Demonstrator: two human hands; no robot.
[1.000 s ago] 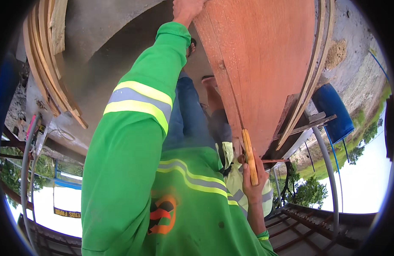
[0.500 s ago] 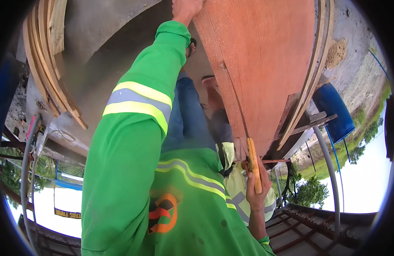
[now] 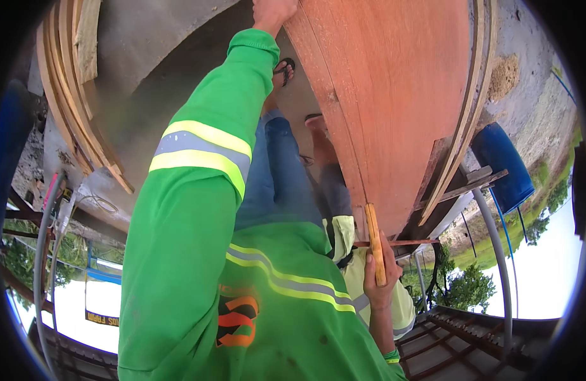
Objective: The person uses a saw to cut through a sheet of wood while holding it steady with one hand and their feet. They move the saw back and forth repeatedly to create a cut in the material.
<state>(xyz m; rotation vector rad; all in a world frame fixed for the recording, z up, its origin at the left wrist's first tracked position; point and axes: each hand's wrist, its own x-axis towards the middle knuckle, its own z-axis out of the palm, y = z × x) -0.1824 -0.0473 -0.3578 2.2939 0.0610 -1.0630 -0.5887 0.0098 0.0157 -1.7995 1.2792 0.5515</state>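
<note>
In the head view, the right hand [image 3: 383, 270] has its fingers clamped on a wooden-handled saw [image 3: 374, 241], at the near end of a reddish board [image 3: 394, 95]. The left hand [image 3: 274, 10] touches the board's far left edge; I cannot tell how its fingers stand. Strips [image 3: 453, 155] lie along the board's right side, near a blue drum [image 3: 502, 166].

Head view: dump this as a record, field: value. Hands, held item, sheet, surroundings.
left_hand: on the sheet's left edge, top of view; fingers cut off, grip unclear
right_hand: closed around wooden handle
wooden handle: pale, long, by the sheet's lower end
sheet: reddish-brown wood
left_side: stacked wood strips
right_side: blue barrel, beyond long wood strips
other_person: pale yellow vest, partly behind right hand
</note>
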